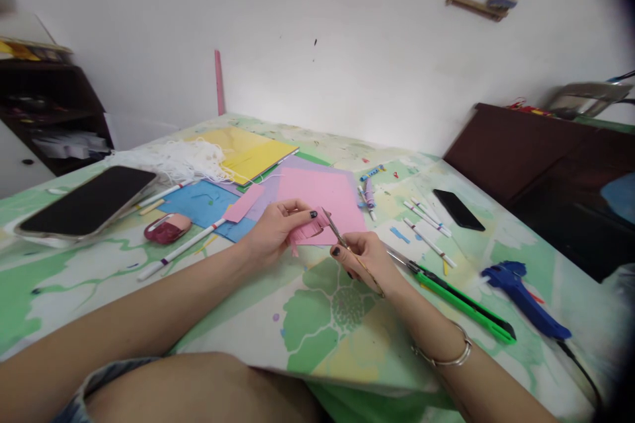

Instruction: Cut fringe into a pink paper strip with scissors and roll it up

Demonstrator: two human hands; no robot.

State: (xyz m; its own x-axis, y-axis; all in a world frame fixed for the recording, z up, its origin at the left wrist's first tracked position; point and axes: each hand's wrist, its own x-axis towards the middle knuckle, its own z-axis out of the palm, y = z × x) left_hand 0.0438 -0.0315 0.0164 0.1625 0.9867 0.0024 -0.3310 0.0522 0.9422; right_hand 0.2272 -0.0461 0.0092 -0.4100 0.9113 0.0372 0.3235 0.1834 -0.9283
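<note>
My left hand (pixel 278 226) pinches a small strip of pink paper (pixel 308 230) whose lower edge is cut into a fringe, with one cut piece dangling. In my right hand (pixel 366 258) is a pair of small scissors (pixel 337 230), its blades pointing up and left beside the strip's right end. I cannot tell whether the blades touch the paper. Behind both hands lies a larger pink sheet (pixel 322 188) on a purple one. A green box cutter (pixel 461 302) rests just right of my right hand, its blade end partly hidden behind the hand.
On the left are a large phone (pixel 92 201), white cord (pixel 183 157), a yellow folder (pixel 248 149), blue paper (pixel 201 205), a maroon and pink case (pixel 167 228) and a white marker (pixel 181 250). To the right are several markers (pixel 430 242), a black phone (pixel 459 209) and a blue glue gun (pixel 526 297).
</note>
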